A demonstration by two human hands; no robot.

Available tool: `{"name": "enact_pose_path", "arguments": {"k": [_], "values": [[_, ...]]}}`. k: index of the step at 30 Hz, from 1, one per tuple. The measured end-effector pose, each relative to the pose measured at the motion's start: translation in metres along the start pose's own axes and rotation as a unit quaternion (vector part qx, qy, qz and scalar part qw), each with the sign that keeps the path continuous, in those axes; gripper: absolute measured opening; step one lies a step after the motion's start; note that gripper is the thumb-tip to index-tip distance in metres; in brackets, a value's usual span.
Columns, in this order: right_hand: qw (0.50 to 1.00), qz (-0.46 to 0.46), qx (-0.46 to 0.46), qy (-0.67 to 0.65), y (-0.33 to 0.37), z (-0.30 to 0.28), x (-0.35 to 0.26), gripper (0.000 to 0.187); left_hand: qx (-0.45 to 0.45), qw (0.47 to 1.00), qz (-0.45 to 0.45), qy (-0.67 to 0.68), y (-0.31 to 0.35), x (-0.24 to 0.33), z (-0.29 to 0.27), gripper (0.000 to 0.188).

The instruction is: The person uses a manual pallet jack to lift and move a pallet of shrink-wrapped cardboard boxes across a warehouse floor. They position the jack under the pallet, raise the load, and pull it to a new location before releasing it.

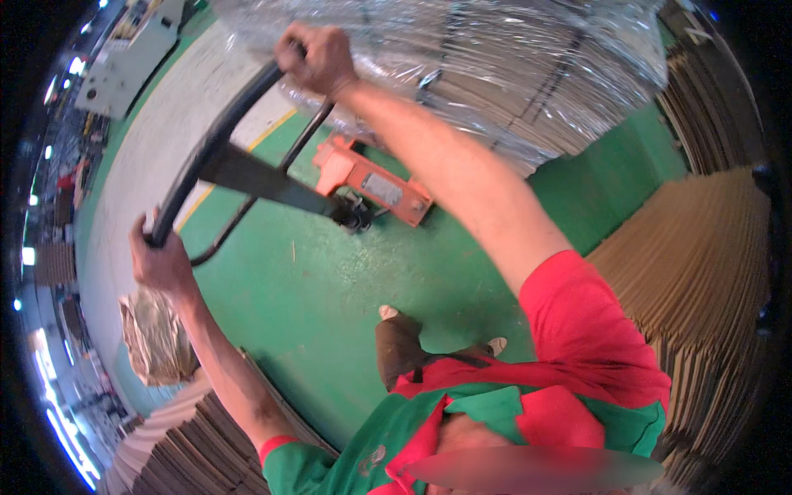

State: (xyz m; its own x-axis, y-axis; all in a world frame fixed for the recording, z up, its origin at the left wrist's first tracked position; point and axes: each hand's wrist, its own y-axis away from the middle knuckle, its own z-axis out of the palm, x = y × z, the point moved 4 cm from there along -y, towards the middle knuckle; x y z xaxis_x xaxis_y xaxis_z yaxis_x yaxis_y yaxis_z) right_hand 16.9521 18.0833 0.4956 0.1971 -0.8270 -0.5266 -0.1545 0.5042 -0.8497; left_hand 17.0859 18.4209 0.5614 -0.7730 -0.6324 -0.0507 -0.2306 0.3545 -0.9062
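Both my arms reach out to the black loop handle (204, 142) of a pallet jack. My left hand (162, 260) is wrapped round the handle's near left end. At its far end, my right hand (318, 59) grips the bar in a closed fist. The handle's dark shaft (268, 181) slants down to the orange pallet jack body (371, 180), which stands on the green floor. A pale label shows on that body. Its forks cannot be made out.
Beyond the jack stands a large stack wrapped in clear film (495, 74). Brown cardboard sheets (685, 256) are piled on the right, and more cardboard (198, 445) lies at lower left. A crumpled brown bundle (157, 338) sits near my left forearm. A yellow line (198, 206) edges the green floor (330, 289).
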Motion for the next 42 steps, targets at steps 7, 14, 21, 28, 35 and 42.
{"name": "enact_pose_path", "arguments": {"k": [7,14,21,28,35,42], "values": [[0.999,0.000,0.038,0.007,-0.056,0.036,0.068,0.042,-0.010,0.999,0.038,0.037,-0.068,-0.009,0.101,0.020],[0.993,0.023,-0.006,0.117,-0.073,0.089,0.098,0.028,-0.123,0.992,0.033,0.022,-0.119,-0.075,0.218,0.021],[0.972,0.119,0.016,0.203,-0.089,0.104,0.128,0.050,-0.211,0.972,0.015,0.103,-0.145,-0.094,0.325,0.012],[0.974,0.130,0.037,0.179,-0.110,0.090,0.153,0.047,-0.219,0.958,0.084,0.165,-0.175,-0.065,0.408,0.015],[0.964,0.099,0.112,0.219,-0.112,0.081,0.195,0.041,-0.237,0.930,0.148,0.241,-0.218,-0.001,0.537,0.019],[0.929,0.065,0.182,0.315,-0.115,0.023,0.309,0.033,-0.231,0.914,0.151,0.298,-0.207,0.108,0.613,0.023]]}}
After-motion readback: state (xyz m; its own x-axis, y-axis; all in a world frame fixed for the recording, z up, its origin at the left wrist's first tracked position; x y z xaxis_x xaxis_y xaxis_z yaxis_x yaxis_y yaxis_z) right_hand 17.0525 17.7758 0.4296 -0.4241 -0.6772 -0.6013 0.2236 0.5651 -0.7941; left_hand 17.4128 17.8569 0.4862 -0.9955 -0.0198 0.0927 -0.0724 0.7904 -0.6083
